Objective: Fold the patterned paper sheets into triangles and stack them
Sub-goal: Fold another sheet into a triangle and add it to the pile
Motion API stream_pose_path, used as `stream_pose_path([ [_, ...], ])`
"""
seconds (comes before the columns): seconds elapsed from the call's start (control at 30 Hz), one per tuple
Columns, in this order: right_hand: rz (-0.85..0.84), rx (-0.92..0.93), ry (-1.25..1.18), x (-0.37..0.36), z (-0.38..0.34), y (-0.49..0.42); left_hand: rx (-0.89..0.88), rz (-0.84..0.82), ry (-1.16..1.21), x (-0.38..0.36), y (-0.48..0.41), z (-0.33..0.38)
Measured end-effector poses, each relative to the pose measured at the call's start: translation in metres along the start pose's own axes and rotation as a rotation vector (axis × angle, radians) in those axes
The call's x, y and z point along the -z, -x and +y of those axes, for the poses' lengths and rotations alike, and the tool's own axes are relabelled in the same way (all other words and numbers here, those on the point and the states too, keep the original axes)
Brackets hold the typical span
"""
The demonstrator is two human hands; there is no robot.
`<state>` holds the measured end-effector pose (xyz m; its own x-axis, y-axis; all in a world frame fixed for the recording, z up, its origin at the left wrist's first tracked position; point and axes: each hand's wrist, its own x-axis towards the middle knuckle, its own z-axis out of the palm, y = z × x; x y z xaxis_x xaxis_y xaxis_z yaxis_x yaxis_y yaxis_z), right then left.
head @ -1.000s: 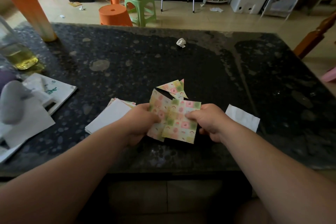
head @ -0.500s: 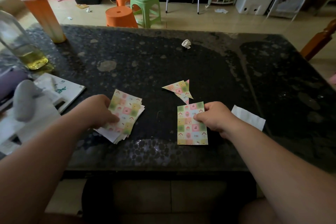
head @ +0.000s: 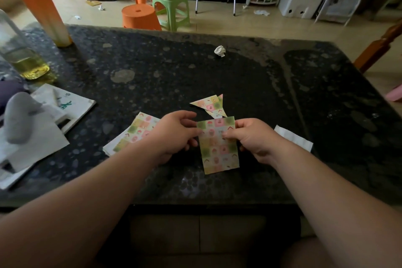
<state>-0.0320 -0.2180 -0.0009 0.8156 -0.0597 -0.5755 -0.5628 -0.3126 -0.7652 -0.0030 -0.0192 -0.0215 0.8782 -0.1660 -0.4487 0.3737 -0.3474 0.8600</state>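
A single patterned paper sheet (head: 219,150), pink, green and cream checks, is held just above the dark table near its front edge. My left hand (head: 176,135) pinches its upper left edge and my right hand (head: 252,137) pinches its upper right edge. Just behind it lie folded patterned triangles (head: 210,104), overlapping each other. To the left, partly behind my left wrist, a stack of unfolded patterned sheets (head: 137,130) rests on the table.
A white folded paper (head: 293,138) lies right of my right hand. At the left are white papers with a grey object (head: 18,117), a bottle of yellow liquid (head: 21,56) and an orange drink cup (head: 44,13). A crumpled white scrap (head: 219,50) sits mid-table.
My left hand left the stack at the left and came over to the single sheet. Both hands now hold that sheet, lifted and slightly tilted, where only the right hand pressed it before.
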Motion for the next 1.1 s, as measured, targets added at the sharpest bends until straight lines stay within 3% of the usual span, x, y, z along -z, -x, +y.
stream_pose_path([
  [0.23,-0.036,0.049,0.033,0.000,-0.003,0.002,0.122,-0.028,0.279,-0.006,0.001,0.009],
  [0.57,0.113,0.272,0.093,0.002,-0.004,-0.001,0.043,-0.010,0.199,0.001,0.018,0.027],
  [0.63,0.156,0.370,0.105,0.001,-0.003,0.001,-0.156,0.050,0.051,0.004,0.020,0.023],
  [0.73,0.253,0.693,0.203,0.003,0.002,0.001,-0.582,0.132,-0.388,0.015,0.022,0.017],
  [0.8,0.235,0.792,0.311,0.006,0.007,0.000,-0.707,0.117,-0.453,0.019,0.023,0.011],
  [0.93,0.107,0.803,0.659,0.004,0.024,-0.003,-0.651,0.013,-0.553,0.017,0.021,-0.012],
  [1.1,-0.041,0.758,1.006,-0.009,0.041,0.001,-0.546,-0.168,-0.952,0.018,0.024,-0.036],
])
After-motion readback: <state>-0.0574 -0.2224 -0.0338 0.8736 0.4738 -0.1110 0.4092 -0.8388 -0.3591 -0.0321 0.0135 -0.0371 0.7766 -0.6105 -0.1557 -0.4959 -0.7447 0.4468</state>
